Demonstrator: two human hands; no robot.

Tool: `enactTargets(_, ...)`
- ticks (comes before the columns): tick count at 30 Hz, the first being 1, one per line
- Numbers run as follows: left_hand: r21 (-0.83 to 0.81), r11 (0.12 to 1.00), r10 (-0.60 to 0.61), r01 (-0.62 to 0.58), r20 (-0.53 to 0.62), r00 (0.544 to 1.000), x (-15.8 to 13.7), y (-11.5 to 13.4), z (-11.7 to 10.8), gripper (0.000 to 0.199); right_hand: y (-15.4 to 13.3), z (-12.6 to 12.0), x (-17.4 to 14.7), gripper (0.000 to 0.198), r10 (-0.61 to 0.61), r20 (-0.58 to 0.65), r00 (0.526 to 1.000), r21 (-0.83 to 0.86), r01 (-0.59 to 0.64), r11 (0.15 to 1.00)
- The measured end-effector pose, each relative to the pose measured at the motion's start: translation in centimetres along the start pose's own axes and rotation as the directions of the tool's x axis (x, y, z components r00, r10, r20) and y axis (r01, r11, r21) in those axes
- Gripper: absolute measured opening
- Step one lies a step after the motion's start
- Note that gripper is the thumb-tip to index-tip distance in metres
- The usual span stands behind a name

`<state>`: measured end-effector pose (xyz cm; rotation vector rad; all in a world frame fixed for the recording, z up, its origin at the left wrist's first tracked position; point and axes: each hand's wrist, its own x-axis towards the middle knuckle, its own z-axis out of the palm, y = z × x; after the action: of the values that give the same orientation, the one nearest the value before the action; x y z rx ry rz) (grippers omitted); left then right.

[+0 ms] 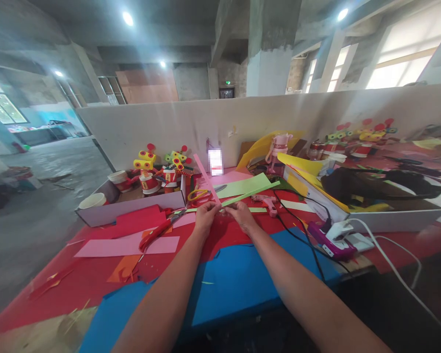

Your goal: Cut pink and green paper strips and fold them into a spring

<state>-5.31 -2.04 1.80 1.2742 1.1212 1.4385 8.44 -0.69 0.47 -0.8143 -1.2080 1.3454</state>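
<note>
My left hand (206, 215) pinches the lower end of a pink paper strip (207, 179), which slants up and to the left. Close beside it, my right hand (241, 216) has its fingers closed on the near end of a light green paper strip (250, 192) that runs up to the right. Between my fingertips the two ends meet at an angle; whether they are joined is too small to tell. Behind them lie a green sheet (238, 187) and yellow-handled scissors (202, 194). A pink glue gun (267, 203) rests right of my right hand. Red-handled scissors (155, 234) lie left.
Paper robot figures (149, 171) stand in a shallow box (132, 208) at the left. A purple power strip (330, 241) with cables sits at the right, before a white box (393, 220) holding yellow paper and a black item. Blue sheets (238, 279) cover the table's front.
</note>
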Motion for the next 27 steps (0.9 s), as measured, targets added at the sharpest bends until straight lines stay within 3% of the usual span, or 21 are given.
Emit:
enactTargets(5,-0.005,1.000,-0.012,0.012,0.017,1.000,-0.1,0.3,0.0,0.033,0.2,-0.1,0.2,0.027,0.080,-0.007,0.997,0.125,-0.078,0.989)
enactTargets(13,-0.096,0.993,-0.066,0.069,0.042,0.997,-0.1,-0.3,0.1,0.033,0.3,0.4,-0.4,0.040,0.075,-0.022,0.997,0.198,-0.069,0.978)
enactTargets(22,-0.204,0.973,-0.094,0.110,0.089,0.992,-0.2,-0.5,0.4,0.022,0.5,-0.1,-0.1,0.039,0.008,0.026,1.000,0.040,-0.009,0.999)
enactTargets(27,-0.208,0.970,-0.109,0.123,0.077,0.991,-0.3,-0.6,0.5,0.029,1.4,-0.7,0.5,0.033,-0.104,-0.006,0.995,-0.163,0.101,0.981)
